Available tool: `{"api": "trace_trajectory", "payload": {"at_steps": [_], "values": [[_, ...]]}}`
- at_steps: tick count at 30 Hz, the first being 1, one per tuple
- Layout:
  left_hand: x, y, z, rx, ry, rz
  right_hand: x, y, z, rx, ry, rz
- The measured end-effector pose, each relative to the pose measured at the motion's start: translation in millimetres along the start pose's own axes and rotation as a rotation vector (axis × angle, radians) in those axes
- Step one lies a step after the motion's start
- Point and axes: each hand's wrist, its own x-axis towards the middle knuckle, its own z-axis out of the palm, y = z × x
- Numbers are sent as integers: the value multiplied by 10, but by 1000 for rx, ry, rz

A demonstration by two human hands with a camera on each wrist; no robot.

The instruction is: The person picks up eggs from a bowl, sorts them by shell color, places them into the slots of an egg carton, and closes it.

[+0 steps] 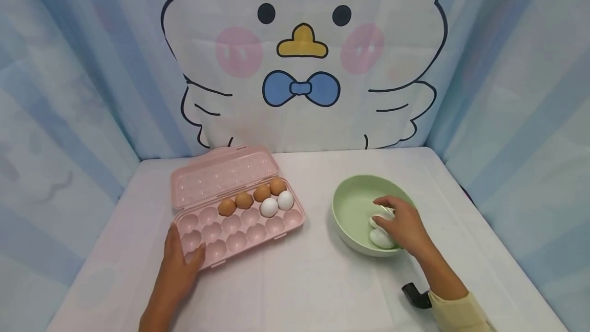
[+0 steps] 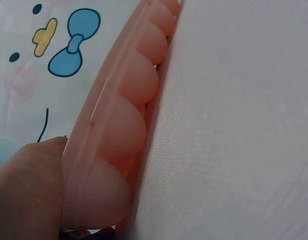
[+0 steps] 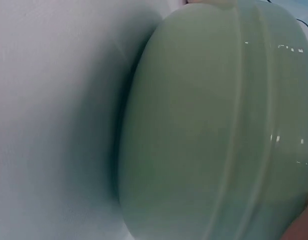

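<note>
On the left, a pink egg carton lies with its lid folded back. Several brown eggs and two white eggs sit in its cups toward the right. My left hand grips the carton's near left corner, thumb over the front cups, fingers along the left end. Inside a light green bowl on the right are white eggs. My right hand reaches over the bowl's right rim, thumb and fingertips parted above the eggs. The thumb overlaps the upper egg, partly hiding it.
Both stand on a white-covered table. A black curved piece shows beside the right sleeve. Behind the table hangs a curtain with a cartoon face, and blue striped cloth closes off the sides.
</note>
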Motion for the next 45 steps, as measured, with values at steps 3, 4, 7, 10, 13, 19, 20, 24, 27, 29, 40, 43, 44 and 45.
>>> {"api": "trace_trajectory", "payload": {"at_steps": [3,4,7,10,13,19,20,24,27,29,40,43,44,45], "values": [[-4,7,-9,2,3,9,13,-26,17,-37,-14,13],[-4,9,-11,2,3,12,14,-35,22,-46,-21,21],[-9,9,-13,8,5,20,11,-54,36,-62,-45,43],[-12,9,-11,11,5,19,14,-54,50,-69,-66,53],[-16,8,-9,10,6,14,26,-51,63,-79,-88,51],[-27,13,-9,7,5,3,44,-76,78,-106,-155,28],[-30,15,-10,6,5,4,45,-84,78,-113,-166,19],[-37,20,-9,2,4,3,40,-97,79,-127,-190,-21],[-36,16,-6,3,8,2,36,-94,81,-117,-184,-39],[-30,10,-6,5,8,4,39,-90,85,-107,-172,-42],[-49,57,-17,7,12,8,33,-64,32,9,-128,-85],[-54,50,-11,4,21,9,36,-54,11,133,-105,-67],[-54,47,-9,2,24,10,38,-53,3,170,-98,-61],[-57,44,-6,1,29,11,40,-56,-4,201,-90,-59]]}}
